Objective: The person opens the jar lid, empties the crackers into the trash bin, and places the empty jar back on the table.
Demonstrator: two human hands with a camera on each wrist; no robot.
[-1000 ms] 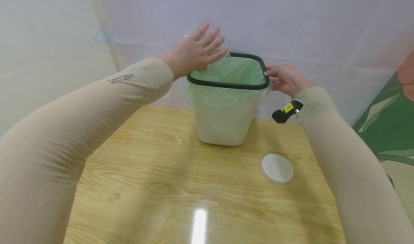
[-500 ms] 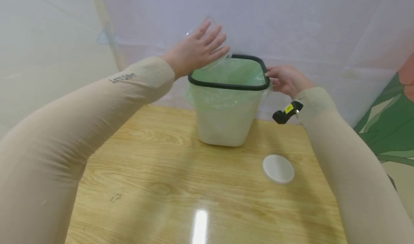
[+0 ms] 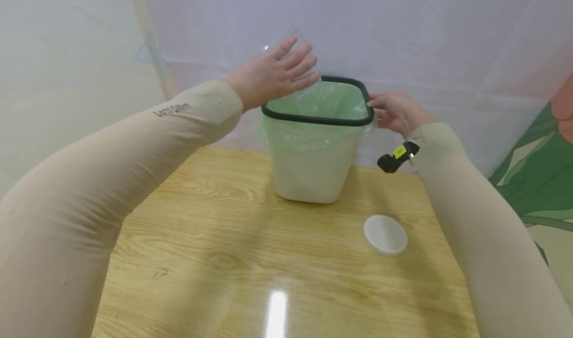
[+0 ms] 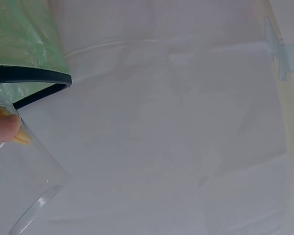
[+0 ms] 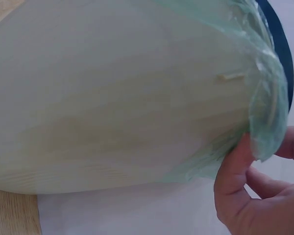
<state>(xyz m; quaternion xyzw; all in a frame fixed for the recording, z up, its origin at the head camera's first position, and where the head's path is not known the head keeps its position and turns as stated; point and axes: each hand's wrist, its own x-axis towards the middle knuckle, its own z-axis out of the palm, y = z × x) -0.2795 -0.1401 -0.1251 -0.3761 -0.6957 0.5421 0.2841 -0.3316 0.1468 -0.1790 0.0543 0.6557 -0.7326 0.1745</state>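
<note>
My left hand [image 3: 284, 74] holds a clear plastic container [image 4: 32, 181] over the left side of a white trash bin [image 3: 313, 171]. The container is tilted with its mouth toward the bin, and an orange-yellow piece [image 4: 22, 136] lies inside near that mouth. A green bag [image 3: 337, 99] lines the bin and folds out over its black rim [image 3: 315, 120]. At the rim's right side, my right hand [image 3: 398, 111] pinches the rim and the bag's edge between thumb and fingers. Most of the container is hidden behind my left hand in the head view.
A white round lid [image 3: 385, 234] lies on the wooden table [image 3: 215, 258], in front of the bin and to its right. Close behind the bin hangs a pale sheet [image 3: 425, 44]. A leafy printed surface [image 3: 537, 178] is at the right.
My left hand has shifted slightly to the right with the container. Orange-yellow bits visible by its fingers one second ago no longer show in the head view. My right hand stays at the rim.
</note>
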